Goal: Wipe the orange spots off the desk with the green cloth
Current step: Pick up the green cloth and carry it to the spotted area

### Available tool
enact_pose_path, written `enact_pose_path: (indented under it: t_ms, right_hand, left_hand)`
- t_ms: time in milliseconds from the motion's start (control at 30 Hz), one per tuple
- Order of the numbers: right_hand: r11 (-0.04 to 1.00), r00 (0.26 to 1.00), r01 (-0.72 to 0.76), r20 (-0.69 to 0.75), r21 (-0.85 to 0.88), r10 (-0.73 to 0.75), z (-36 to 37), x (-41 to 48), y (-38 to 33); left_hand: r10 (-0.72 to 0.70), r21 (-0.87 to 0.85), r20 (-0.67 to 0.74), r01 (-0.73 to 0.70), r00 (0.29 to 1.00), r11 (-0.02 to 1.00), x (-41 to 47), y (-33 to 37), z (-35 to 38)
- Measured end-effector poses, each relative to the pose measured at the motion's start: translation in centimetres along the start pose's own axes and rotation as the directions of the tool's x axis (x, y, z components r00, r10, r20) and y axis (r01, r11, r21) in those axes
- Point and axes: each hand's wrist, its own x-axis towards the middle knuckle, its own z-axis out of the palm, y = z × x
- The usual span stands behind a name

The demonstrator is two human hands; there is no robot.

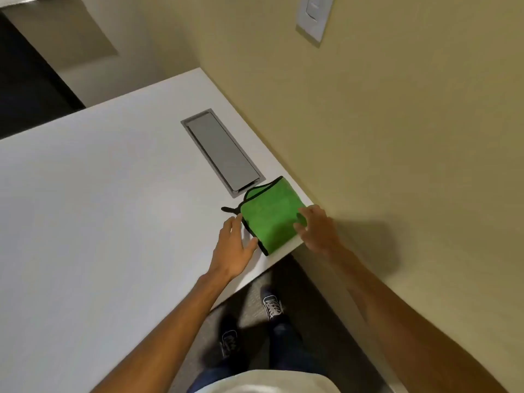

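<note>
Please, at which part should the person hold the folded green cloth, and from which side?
Probably the near black-trimmed edge of the green cloth, pinched from above. It lies flat, folded, at the desk corner; the left hand and right hand already flank it.

Two bare forearms reach forward from the bottom of the head view, both extended away from the body; the left hand [234,246] lies palm down, fingers spread and loosely straight, thumb angled out to the right; the right hand [317,228] is slightly blurred, palm down, fingers uncurled and pointing forward and left; neither hand grips anything; below, two legs in dark trousers end in dark shoes with white laces.
</note>
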Motion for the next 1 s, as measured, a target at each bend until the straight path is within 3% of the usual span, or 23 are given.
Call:
enact_pose_path:
  t_ms: [167,300,500,633,733,833,1000]
  right_hand:
    - [0.999,0.988,-0.028,0.15,-0.032,0.032,0.2,3.4,2.0]
    - [0.998,0.973,-0.067,0.22,-0.02,0.069,1.1,5.6,2.9]
    - [0.981,0.96,-0.16,0.25,0.109,0.129,2.6,7.9,3.9]
    - [0.957,0.951,-0.234,0.244,0.169,0.189,3.2,9.2,4.4]
    - [0.931,0.939,-0.305,0.226,0.201,0.259,3.4,10.0,4.9]
    - [0.92,0.925,-0.344,0.235,0.188,0.298,3.3,10.6,5.2]
    - [0.926,0.916,-0.34,0.277,0.161,0.289,3.5,11.0,5.2]
  left_hand:
    - [-0.187,-0.037,0.15,0.195,0.971,0.98,3.9,-0.2,2.9]
    - [-0.346,-0.222,0.188,0.383,0.919,0.897,6.3,-0.5,5.3]
    - [-0.527,-0.601,0.205,0.531,0.825,0.597,8.6,-0.9,8.3]
    - [-0.65,-0.71,0.204,0.568,0.732,0.417,9.8,-1.1,8.9]
    - [-0.658,-0.743,0.277,0.59,0.7,0.315,10.7,-1.1,8.9]
    - [-0.677,-0.707,0.239,0.603,0.696,0.37,11.2,-1.2,9.1]
    - [-0.671,-0.501,0.016,0.587,0.741,0.636,11.6,-0.9,8.5]
